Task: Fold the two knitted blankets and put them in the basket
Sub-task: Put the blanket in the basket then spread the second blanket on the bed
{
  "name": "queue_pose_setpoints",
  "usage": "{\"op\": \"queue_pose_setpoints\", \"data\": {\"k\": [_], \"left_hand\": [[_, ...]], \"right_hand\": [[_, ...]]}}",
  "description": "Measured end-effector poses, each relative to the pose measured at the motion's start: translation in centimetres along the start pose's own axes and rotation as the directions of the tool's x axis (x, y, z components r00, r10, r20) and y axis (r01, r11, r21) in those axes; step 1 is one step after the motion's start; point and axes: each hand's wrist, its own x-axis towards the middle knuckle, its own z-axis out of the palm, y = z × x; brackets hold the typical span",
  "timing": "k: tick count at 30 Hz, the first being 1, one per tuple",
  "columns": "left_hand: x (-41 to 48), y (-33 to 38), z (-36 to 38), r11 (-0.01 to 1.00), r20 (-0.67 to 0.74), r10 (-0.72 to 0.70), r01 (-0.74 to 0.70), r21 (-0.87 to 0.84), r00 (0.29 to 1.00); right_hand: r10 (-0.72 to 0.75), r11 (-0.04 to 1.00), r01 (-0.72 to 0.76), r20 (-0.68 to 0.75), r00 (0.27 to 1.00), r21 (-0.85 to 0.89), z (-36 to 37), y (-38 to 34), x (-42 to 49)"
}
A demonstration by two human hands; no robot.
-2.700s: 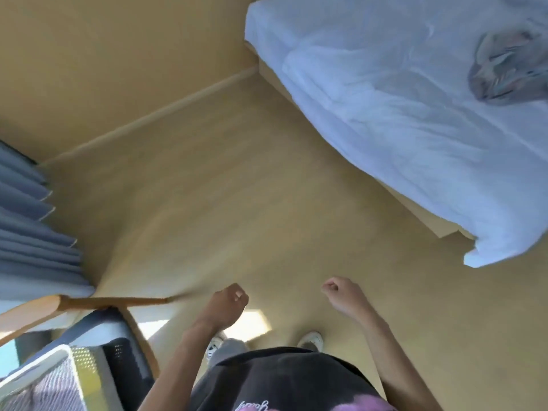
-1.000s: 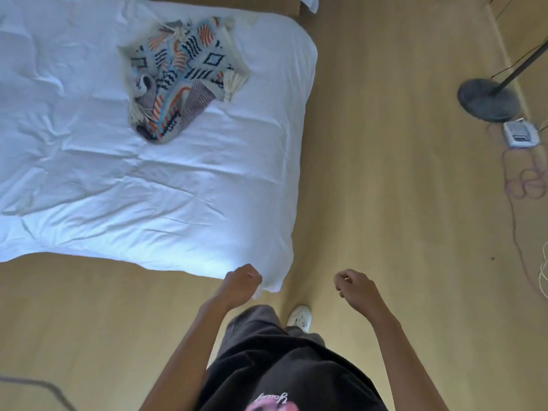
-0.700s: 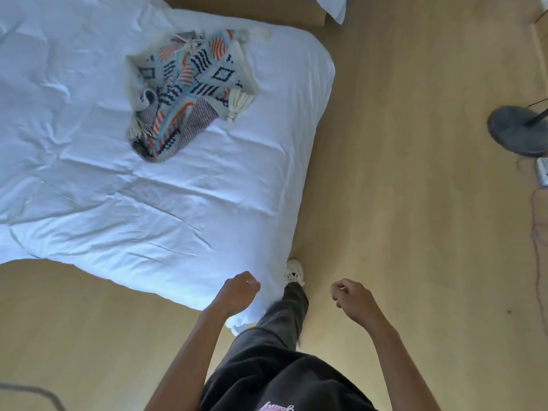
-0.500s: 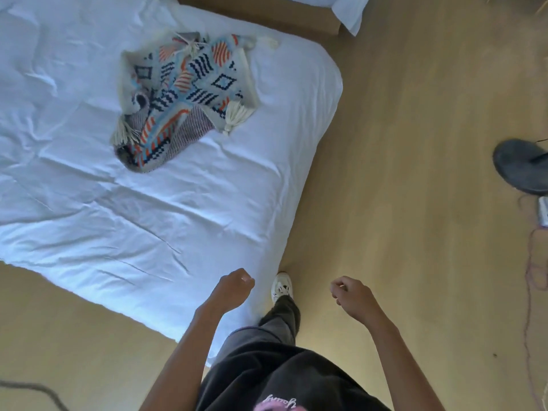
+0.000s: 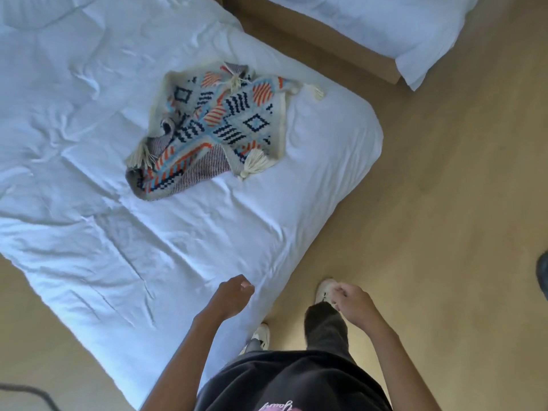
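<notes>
Both hands curled and empty: left hand [image 5: 232,299] and right hand [image 5: 354,305], apart at lower centre.
The left hand is a fist above the near corner of the bed [image 5: 89,232]. The right hand hangs over the floor [image 5: 444,203], above a white shoe [image 5: 323,292]. The knitted blanket [image 5: 219,126] lies crumpled at upper centre on the white bed, its long axis running from lower left to upper right, with tassels at its corners. Part is turned over, showing a grey striped back. Whether one blanket or two are bunched there cannot be told. The frame cuts off the bed at left and top, and a second bed [image 5: 385,25] at upper right.
</notes>
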Motion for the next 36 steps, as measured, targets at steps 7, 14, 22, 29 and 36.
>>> {"op": "queue_pose_setpoints", "data": {"k": [7,14,22,29,36], "left_hand": [[5.8,7.6,1.5,0.980,-0.122,-0.129,0.107,-0.169,0.984],[7.5,13.5,3.1,0.910,-0.182,-0.258,0.175,-0.376,0.949],[8.9,12.0,3.2,0.802,-0.193,-0.456,0.307,-0.513,0.869],[14.0,12.5,-1.5,0.753,-0.146,-0.451,0.287,-0.593,0.881],[20.9,14.4,-8.7,0.744,-0.160,-0.420,0.237,-0.625,0.893]], "right_hand": [[-0.083,0.971,0.110,0.133,0.988,-0.210,-10.2,-3.2,10.9],[-0.177,0.892,0.264,0.254,0.951,-0.367,-17.6,-8.5,19.2],[-0.164,0.766,0.414,0.474,0.865,-0.491,-15.7,-14.4,24.7],[-0.166,0.725,0.433,0.475,0.864,-0.535,-15.3,-20.2,29.0],[-0.168,0.698,0.442,0.471,0.866,-0.563,-12.9,-26.4,33.6]]}}
